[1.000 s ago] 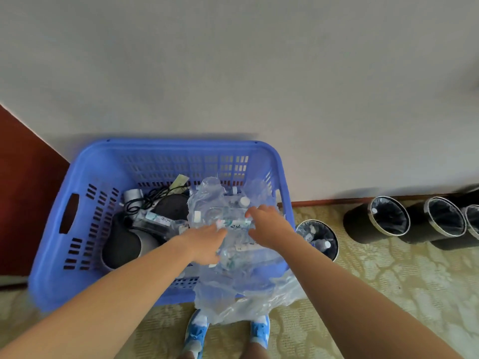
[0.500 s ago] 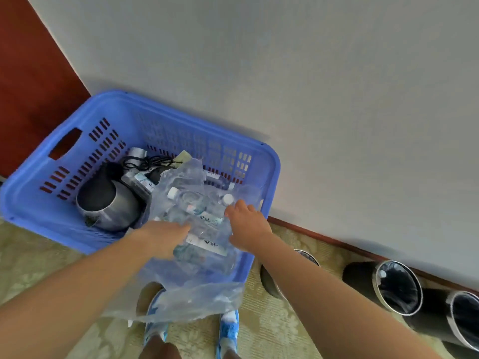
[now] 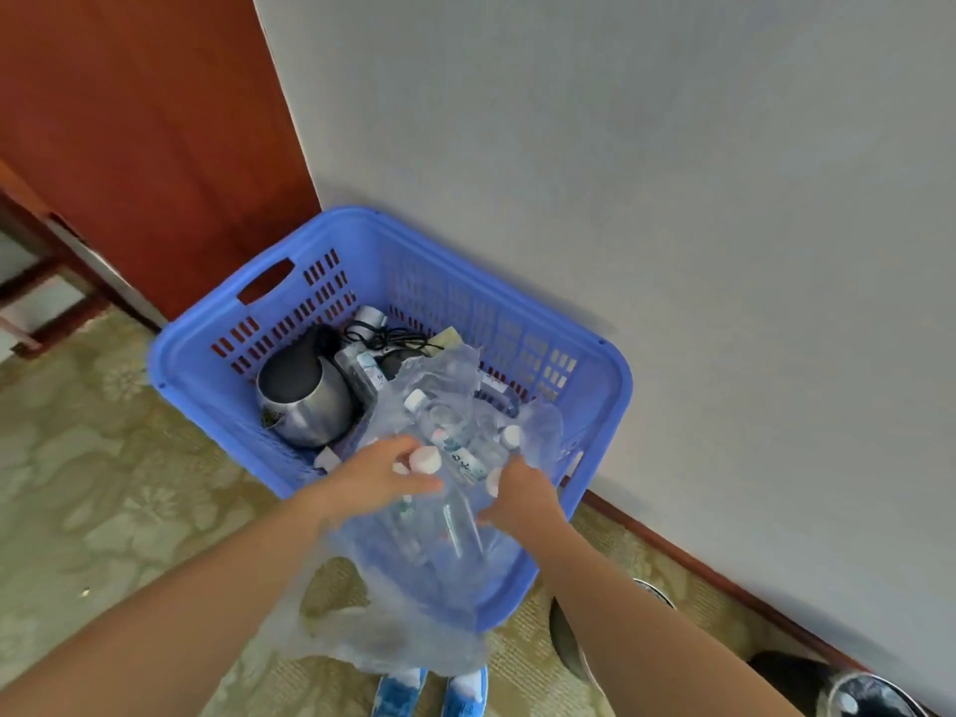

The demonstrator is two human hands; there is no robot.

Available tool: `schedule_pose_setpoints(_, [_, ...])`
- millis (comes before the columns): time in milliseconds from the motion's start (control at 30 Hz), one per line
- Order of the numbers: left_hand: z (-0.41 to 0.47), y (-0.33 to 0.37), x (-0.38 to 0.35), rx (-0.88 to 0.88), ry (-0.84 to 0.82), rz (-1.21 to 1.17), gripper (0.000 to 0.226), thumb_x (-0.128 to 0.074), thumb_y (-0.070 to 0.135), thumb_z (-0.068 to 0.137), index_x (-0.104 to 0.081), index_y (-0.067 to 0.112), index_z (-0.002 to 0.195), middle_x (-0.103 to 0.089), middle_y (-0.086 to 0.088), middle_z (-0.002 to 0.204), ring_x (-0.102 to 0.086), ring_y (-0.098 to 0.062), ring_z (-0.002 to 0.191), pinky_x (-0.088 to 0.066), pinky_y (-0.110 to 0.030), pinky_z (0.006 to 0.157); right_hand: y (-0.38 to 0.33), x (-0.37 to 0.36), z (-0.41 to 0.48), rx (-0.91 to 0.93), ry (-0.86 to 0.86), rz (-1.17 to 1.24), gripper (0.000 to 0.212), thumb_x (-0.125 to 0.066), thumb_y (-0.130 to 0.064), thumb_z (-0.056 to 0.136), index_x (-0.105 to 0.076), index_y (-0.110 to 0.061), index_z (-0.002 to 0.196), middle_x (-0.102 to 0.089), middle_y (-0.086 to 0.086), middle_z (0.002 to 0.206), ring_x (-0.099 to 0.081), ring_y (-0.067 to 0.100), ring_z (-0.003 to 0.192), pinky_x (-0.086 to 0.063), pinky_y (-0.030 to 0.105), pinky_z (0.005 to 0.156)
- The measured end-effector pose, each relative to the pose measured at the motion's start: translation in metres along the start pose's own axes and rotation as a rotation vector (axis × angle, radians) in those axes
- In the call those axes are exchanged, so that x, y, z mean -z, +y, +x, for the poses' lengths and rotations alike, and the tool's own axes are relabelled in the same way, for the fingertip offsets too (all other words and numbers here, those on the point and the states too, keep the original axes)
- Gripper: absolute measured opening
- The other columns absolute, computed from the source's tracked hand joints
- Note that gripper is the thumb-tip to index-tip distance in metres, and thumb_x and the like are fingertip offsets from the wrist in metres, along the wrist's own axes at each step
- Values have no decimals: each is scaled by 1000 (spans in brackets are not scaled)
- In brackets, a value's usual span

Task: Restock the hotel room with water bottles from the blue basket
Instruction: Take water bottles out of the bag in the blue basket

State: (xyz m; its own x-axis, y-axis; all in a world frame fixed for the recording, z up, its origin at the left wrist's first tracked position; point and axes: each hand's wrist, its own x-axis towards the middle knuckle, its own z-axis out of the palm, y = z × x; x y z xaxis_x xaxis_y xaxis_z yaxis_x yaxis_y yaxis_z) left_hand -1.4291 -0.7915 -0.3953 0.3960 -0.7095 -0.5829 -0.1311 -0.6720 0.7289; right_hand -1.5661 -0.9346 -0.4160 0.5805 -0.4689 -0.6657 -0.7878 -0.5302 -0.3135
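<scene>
Bottles (image 3: 458, 439) with white caps lie in a clear wrap (image 3: 414, 631) at the right end of the basket (image 3: 615, 390), which stands on the carpet (image 3: 103, 483) against the wall (image 3: 672, 199). The left hand (image 3: 380, 476) grips one bottle (image 3: 425, 461) just under its cap. The right hand (image 3: 520, 494) is curled in the wrap beside another cap; whether it holds anything I cannot tell. A kettle (image 3: 305, 401) lies at the basket's left.

Bare left hand (image 3: 377, 478), right hand (image 3: 522, 496); blue-white shoes (image 3: 465, 690)
</scene>
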Motion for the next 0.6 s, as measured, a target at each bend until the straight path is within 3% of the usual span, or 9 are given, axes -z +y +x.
schedule_pose_setpoints(100, [6,-2,-41,179,11,-360,32,-56,45,96,-43,35,124,-57,-7,110,-55,-18,92,-49,-31,81,4,-5,8,-101,-15,81,69,-71,-22,87,-30,-2,139,-56,8,105,-58,29,115,-45,31,74])
schedule_pose_setpoints(167, [9,-2,-70,177,127,-448,56,-66,38,92,-28,32,132,-53,-1,121,-54,-19,109,-48,-32,89,8,-15,12,-118,38,130,71,-69,-18,87,-24,-8,142,-54,14,124,-54,32,121,-46,36,84])
schedule_pose_setpoints(200, [12,-2,-82,150,205,-439,66,-74,28,86,-25,28,130,-50,1,121,-52,-17,110,-45,-26,85,9,-20,14,-120,77,173,70,-69,-19,86,-25,-11,140,-53,15,128,-53,33,122,-46,37,88])
schedule_pose_setpoints(300, [18,-6,-97,135,384,-406,68,-83,10,74,-30,21,115,-53,5,107,-55,-9,90,-38,-11,64,13,-27,17,-87,115,259,71,-73,-24,81,-29,-15,136,-59,12,125,-57,32,117,-47,37,86])
schedule_pose_setpoints(400, [19,-10,-92,121,419,-435,62,-84,14,72,-40,27,113,-59,13,103,-52,8,84,-39,-8,57,17,-26,16,-43,145,341,56,-77,-27,76,-32,-23,110,-64,5,113,-62,28,106,-49,36,80])
schedule_pose_setpoints(533, [11,3,-61,143,428,-432,67,-84,25,73,-43,37,124,-58,12,111,-57,-9,93,-41,-13,60,7,-9,16,60,187,433,61,-84,-23,70,-35,-23,106,-54,-2,109,-56,21,100,-45,29,71])
schedule_pose_setpoints(600, [4,14,-38,97,422,-461,64,-84,25,74,-50,34,127,-66,6,110,-65,-14,94,-51,-21,66,-6,6,13,136,225,552,60,-86,-23,71,-39,-22,108,-54,1,110,-56,19,98,-43,24,69])
